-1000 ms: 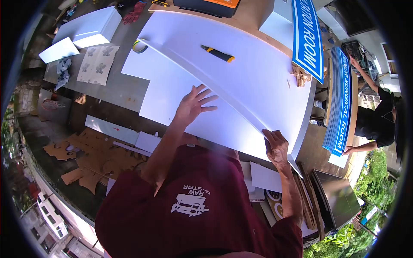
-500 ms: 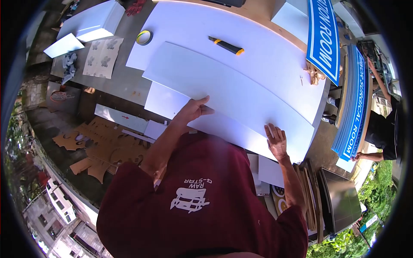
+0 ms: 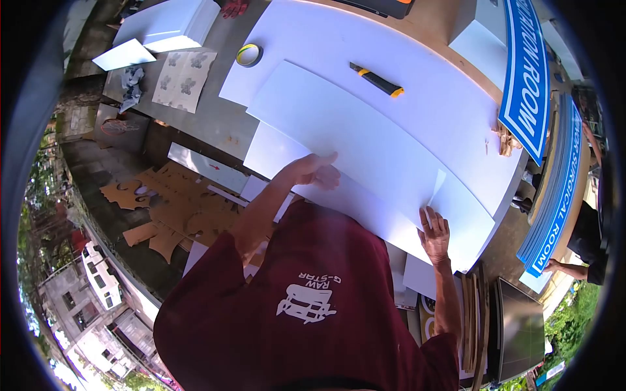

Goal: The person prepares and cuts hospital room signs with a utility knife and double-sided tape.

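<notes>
A long white panel (image 3: 345,130) lies flat on top of a larger white sheet (image 3: 391,58) on the worktable. My left hand (image 3: 313,171) grips the panel's near edge, thumb on top and fingers curled under. My right hand (image 3: 435,231) rests with spread fingers on the white sheet near its near right corner, just below the panel's right end. A utility knife (image 3: 377,79) with a yellow and black handle lies on the larger sheet beyond the panel.
A roll of tape (image 3: 249,55) sits at the table's left. Blue signs (image 3: 529,78) lean at the right, where another person (image 3: 587,251) stands. Cardboard cut-outs (image 3: 169,208) and white offcuts (image 3: 208,171) lie on the floor at left. Boards (image 3: 473,313) stand by my right arm.
The white panel, tilted on edge a second ago, has come down flat on the larger sheet. My left hand shifted from flat on the sheet to gripping the panel's near edge.
</notes>
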